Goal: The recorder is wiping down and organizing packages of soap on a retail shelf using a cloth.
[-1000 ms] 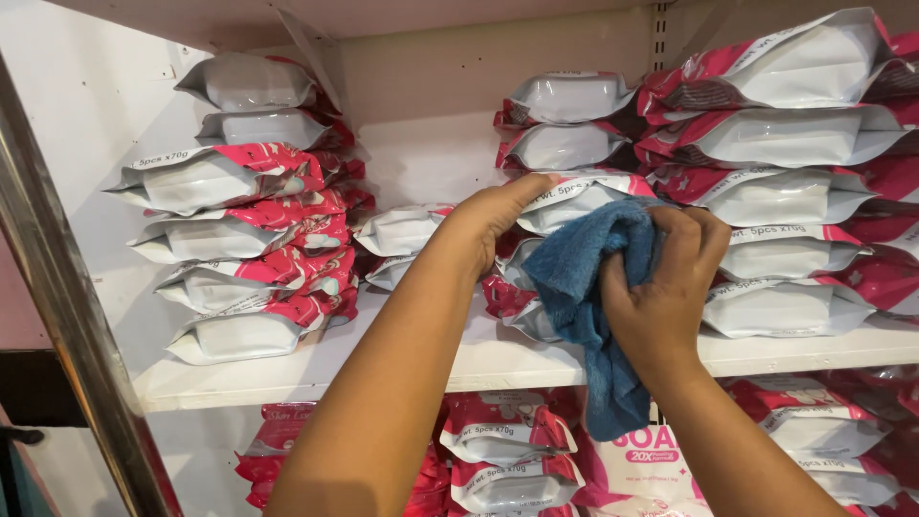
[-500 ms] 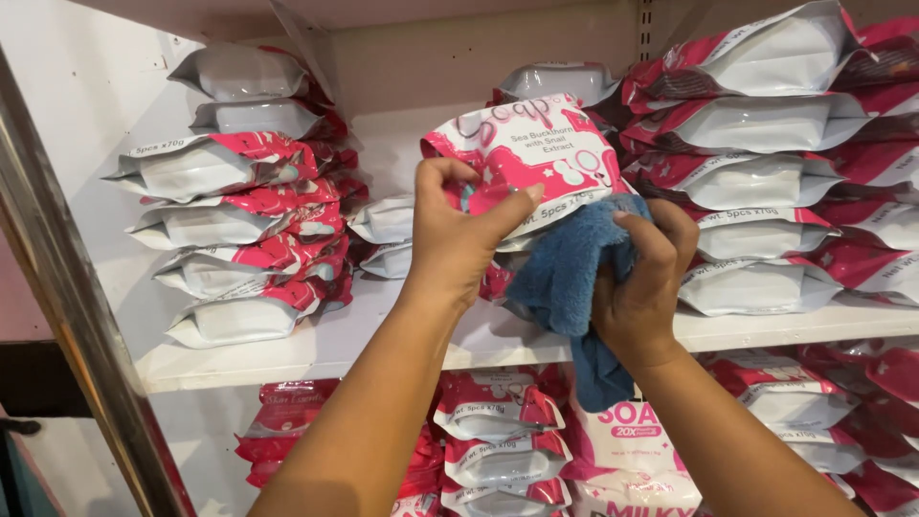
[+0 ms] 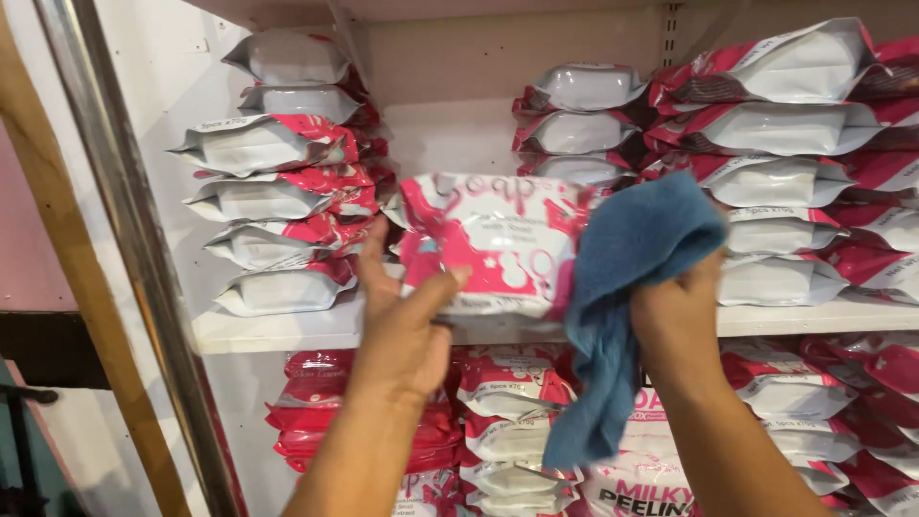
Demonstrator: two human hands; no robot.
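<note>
Your left hand (image 3: 407, 330) has its grip closed on a pink-and-white pack (image 3: 488, 244), flat and glossy, held face-on just in front of the shelf (image 3: 287, 330), while your right hand (image 3: 680, 321) is clenched on a blue cloth (image 3: 622, 278) that touches the pack's right edge. Stacks of like packs (image 3: 278, 206) lie on the shelf to both sides and fill the row below. The cloth hides the pack's right end and most of your right fingers.
</note>
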